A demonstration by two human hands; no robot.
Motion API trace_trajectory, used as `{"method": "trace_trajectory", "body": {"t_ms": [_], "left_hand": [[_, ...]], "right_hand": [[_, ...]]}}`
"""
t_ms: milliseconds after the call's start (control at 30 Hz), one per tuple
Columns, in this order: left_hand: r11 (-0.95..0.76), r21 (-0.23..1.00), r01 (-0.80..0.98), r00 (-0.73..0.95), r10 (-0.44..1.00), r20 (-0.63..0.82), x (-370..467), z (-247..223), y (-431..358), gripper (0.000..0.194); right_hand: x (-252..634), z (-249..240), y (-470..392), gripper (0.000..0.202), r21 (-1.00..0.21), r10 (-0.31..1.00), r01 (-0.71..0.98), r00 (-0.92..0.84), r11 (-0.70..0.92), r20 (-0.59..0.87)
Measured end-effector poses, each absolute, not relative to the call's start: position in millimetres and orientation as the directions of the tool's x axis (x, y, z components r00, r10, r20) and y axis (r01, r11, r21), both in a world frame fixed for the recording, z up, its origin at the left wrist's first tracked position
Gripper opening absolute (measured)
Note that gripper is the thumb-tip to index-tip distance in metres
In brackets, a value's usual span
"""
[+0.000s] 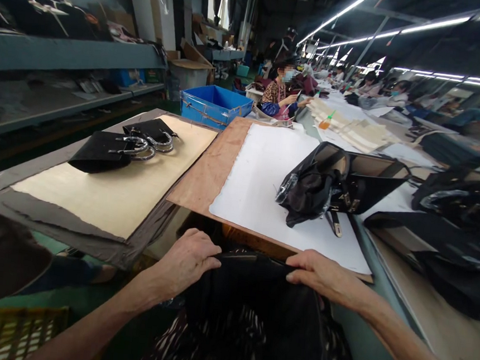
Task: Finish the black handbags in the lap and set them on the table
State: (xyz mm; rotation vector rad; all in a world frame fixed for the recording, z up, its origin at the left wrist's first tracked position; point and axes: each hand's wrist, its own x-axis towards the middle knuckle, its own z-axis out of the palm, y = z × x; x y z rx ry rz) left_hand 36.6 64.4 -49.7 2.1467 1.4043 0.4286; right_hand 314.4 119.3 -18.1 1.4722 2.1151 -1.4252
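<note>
Both hands grip the top edge of a black bag [251, 284], which hangs open over my lap in front of patterned clothing. At its left corner, my left hand [193, 257] pinches the rim between thumb and fingers. My right hand [311, 270] does the same at the right corner, so the rim is stretched between them. Just beyond, on a white sheet [253, 164], lies another black handbag [374, 180] on its side, its stuffing or lining bunched out and a metal-tipped strap hanging from it. The lower part of the held bag is dark and hard to make out.
Two black bags with wrapped handles [103, 151] lie on a cream-covered table [173, 180] at left. Behind stands a blue bin [215, 102]; a masked co-worker [279, 94] sits near it. More black bags [448, 248] crowd the right. A yellow crate [21, 329] sits low left.
</note>
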Motion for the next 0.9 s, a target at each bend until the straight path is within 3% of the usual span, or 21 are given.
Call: {"method": "trace_trajectory", "body": {"t_ms": [100,167,400,633,900], "left_hand": [[-0.380,0.381,0.843,0.375,0.923,0.089,57,-50,57,0.027],[-0.403,0.335,0.851,0.384,0.915,0.126,73,-54,52,0.039],[-0.376,0.412,0.830,0.378,0.922,0.080,106,-66,59,0.045],[-0.314,0.574,0.756,0.365,0.930,0.028,104,-58,82,0.012],[-0.285,0.686,0.670,0.359,0.933,0.037,101,-58,87,0.013]], "right_hand": [[315,-18,118,0.018,-0.613,0.618,0.788,-0.505,0.047,-0.602],[315,-18,118,0.018,-0.622,0.619,0.780,-0.518,0.061,-0.590],[308,-12,116,0.013,-0.627,0.649,0.774,-0.522,0.087,-0.553],[305,-6,115,0.013,-0.641,0.661,0.761,-0.534,0.103,-0.528],[308,-9,115,0.014,-0.624,0.652,0.776,-0.521,0.094,-0.550]]}}
